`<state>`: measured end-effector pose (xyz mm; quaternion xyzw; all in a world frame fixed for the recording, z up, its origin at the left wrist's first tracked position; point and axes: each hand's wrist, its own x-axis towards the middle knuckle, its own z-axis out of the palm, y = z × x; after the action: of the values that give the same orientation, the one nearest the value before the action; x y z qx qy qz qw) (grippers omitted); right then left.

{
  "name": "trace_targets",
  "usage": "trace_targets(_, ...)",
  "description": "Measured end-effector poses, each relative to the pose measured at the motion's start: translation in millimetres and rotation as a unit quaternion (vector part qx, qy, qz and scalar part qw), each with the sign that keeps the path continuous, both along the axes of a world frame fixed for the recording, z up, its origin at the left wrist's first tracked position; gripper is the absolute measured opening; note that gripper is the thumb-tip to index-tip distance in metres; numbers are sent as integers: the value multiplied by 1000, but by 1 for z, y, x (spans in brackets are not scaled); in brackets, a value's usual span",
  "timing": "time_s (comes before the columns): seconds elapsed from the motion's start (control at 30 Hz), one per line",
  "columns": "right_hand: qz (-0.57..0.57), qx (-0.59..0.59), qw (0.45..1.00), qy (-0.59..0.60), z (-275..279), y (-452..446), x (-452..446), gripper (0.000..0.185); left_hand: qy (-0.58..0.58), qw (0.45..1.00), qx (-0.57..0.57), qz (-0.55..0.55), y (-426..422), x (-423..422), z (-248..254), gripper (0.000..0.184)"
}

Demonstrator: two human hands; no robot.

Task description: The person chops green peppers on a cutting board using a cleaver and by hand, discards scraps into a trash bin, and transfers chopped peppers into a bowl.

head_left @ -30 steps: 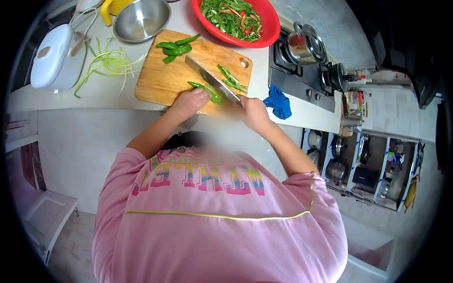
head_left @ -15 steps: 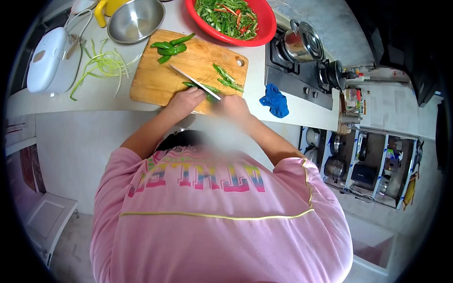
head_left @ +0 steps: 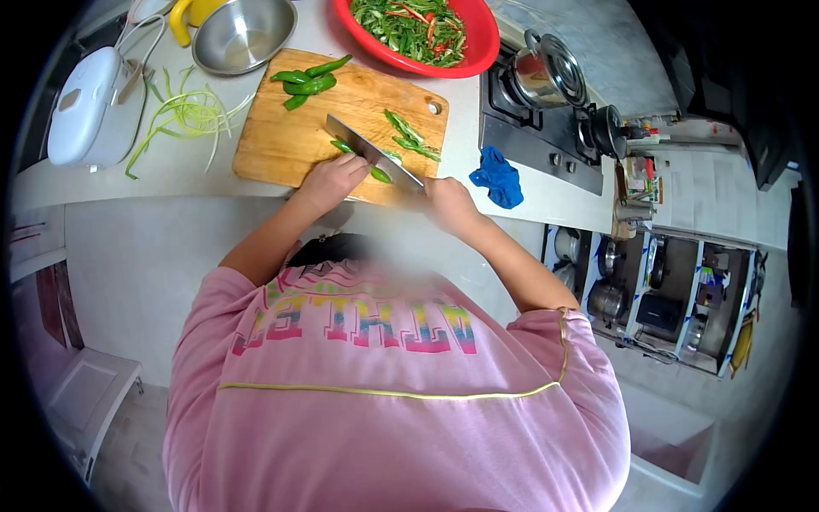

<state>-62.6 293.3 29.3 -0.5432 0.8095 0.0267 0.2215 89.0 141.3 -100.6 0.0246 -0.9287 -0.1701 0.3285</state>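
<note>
My right hand (head_left: 448,201) grips the handle of a kitchen knife (head_left: 373,151), whose broad blade slants up and left over the cutting board (head_left: 273,154). Beneath the blade lies a green chili pepper (head_left: 380,175), partly hidden, with part of it showing on the blade's far side. My left hand (head_left: 335,179) rests on the board with bent fingers against this pepper, just left of the blade. Several whole green peppers (head_left: 309,86) lie in a pile at the upper left of the board. Sliced pepper strips (head_left: 412,136) sit toward its right side.
Behind the board are a steel bowl (head_left: 243,43) and a red basin (head_left: 485,51) with cut green and red peppers. Long green stalks (head_left: 183,115) and a white appliance (head_left: 85,107) lie left. A blue cloth (head_left: 497,179) is beside the gas stove (head_left: 533,136), which bears a steel pot (head_left: 546,72).
My right hand has shifted slightly right with the knife. The blade has turned from edge-on to showing its flat side. My left hand stays on the pepper.
</note>
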Motion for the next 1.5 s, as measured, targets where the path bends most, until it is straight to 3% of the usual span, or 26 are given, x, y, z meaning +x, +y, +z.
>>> trace_targets(0.17,-12,38,999,-20,-5,-16,1,11,-1,1000,10,-9,-2,-1,3,17)
trace_targets(0.37,-19,-11,1000,-10,-33,-45,17,14,-2,1000,24,-15,-3,-2,5,16)
trace_targets(0.5,-36,-214,974,-66,-61,-17,2,16,-35,999,30,-14,-2,-1,4,17)
trace_targets(0.53,-111,-155,975,-115,-54,-13,0,20,-31,999,30,-14,-3,-2,3,17)
trace_targets(0.63,-161,-207,952,-157,-36,-7,3,22,-22,999,25,-12,-4,1,3,16)
trace_targets(0.8,-109,-55,987,-107,-9,2,-9,20,-23,999,21,-17,-2,-2,2,14)
trace_targets(1.1,-138,73,972,-175,-5,-13,-13,18,-23,999,18,-23,-4,-1,1,17)
trace_targets(1.2,-22,2,998,-62,-14,-19,-13,15,-29,999,19,-14,-4,-1,3,17)
trace_targets(1.3,0,25,1000,-1,-3,-22,-6,14,-29,999,30,-6,-3,-1,3,17)
trace_targets(1.4,-2,-49,998,-29,-28,-20,-4,14,-28,999,35,-6,-2,0,6,16)
trace_targets(1.5,-14,-18,1000,4,-39,-37,13,15,-27,999,41,-9,-2,-4,10,15)
